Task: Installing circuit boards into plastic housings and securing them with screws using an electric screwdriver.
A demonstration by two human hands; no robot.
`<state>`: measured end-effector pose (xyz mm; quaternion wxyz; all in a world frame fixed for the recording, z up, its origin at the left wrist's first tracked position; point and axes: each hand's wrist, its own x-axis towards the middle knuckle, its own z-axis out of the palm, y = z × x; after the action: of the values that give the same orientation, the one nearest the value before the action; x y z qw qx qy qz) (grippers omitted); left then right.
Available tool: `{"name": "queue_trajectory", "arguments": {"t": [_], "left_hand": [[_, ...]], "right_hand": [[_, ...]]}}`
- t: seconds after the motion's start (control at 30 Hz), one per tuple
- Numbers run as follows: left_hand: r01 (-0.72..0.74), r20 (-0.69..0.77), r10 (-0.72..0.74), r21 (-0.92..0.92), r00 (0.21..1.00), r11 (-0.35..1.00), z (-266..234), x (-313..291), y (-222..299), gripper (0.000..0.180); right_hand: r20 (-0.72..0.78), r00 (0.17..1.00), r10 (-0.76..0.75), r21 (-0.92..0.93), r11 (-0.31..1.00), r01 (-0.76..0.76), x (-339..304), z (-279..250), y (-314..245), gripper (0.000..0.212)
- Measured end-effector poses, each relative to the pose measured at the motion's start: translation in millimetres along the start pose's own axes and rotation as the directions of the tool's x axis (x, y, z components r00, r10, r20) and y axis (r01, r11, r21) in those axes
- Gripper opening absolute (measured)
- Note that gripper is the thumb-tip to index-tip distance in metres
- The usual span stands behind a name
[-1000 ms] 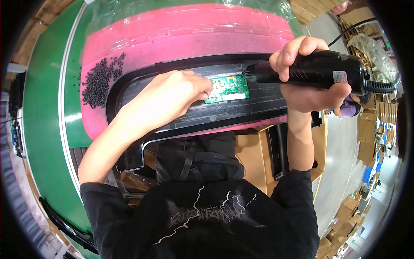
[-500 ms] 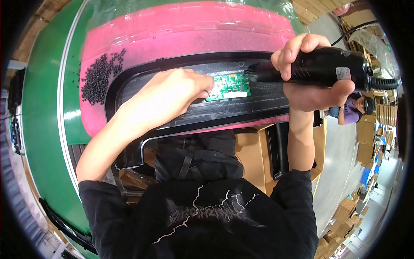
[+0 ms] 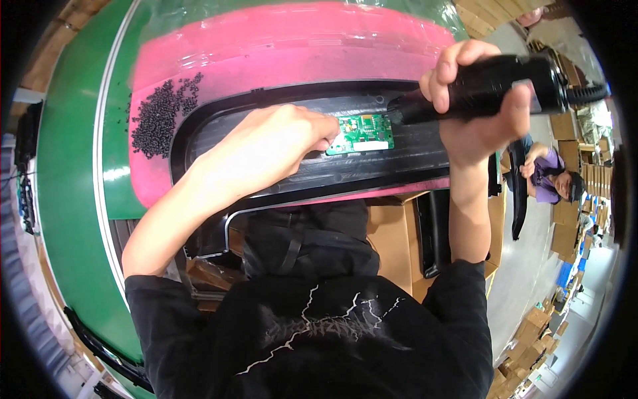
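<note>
A green circuit board [image 3: 362,133] with a white connector strip lies inside a long black plastic housing [image 3: 229,126]. My left hand [image 3: 286,136] reaches over the housing, its fingers bent together at the board's left end; their tips are partly hidden. A corded black electric screwdriver [image 3: 492,90] is gripped in my right hand [image 3: 465,120], held sideways with its dark nose pointing left. That nose is close to the board's right end; I cannot tell whether it touches. Left of the housing is a heap of small black screws [image 3: 156,123].
A pink mat [image 3: 292,63] lies under the housing on a green work surface [image 3: 70,153], with clear plastic film at its far edge. Below stands an open cardboard box [image 3: 392,239] holding black parts. At right, a person in purple [image 3: 548,176] is near a long black part [image 3: 517,189].
The whole view has shifted slightly. The screwdriver's cord end has swung upward a little, its nose still by the board's right end. A long black part now shows beside the person at right.
</note>
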<state>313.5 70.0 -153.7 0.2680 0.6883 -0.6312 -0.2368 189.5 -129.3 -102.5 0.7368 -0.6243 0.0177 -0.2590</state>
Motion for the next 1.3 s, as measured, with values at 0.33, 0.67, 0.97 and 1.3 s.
{"name": "queue_trajectory", "arguments": {"t": [0.33,0.67,0.97,1.3], "left_hand": [[-0.016,-0.173,-0.085,-0.514,0.981,0.858,-22,-8,14,0.012],[-0.129,-0.29,-0.042,-0.543,0.956,0.83,-16,-14,5,0.012],[-0.066,-0.535,-0.06,-0.212,0.843,0.975,-26,-21,-7,0.012],[0.116,-0.345,-0.229,-0.319,0.91,0.941,-33,-34,-9,0.015]], "right_hand": [[0.036,0.955,-0.296,0.324,0.907,0.268,-16,54,-54,0.057],[0.266,0.904,-0.335,0.249,0.93,0.271,-10,63,-46,0.066],[0.26,0.934,-0.245,0.222,0.957,0.189,7,69,7,0.078],[0.213,0.972,-0.104,0.205,0.977,0.06,18,88,16,0.059]]}}
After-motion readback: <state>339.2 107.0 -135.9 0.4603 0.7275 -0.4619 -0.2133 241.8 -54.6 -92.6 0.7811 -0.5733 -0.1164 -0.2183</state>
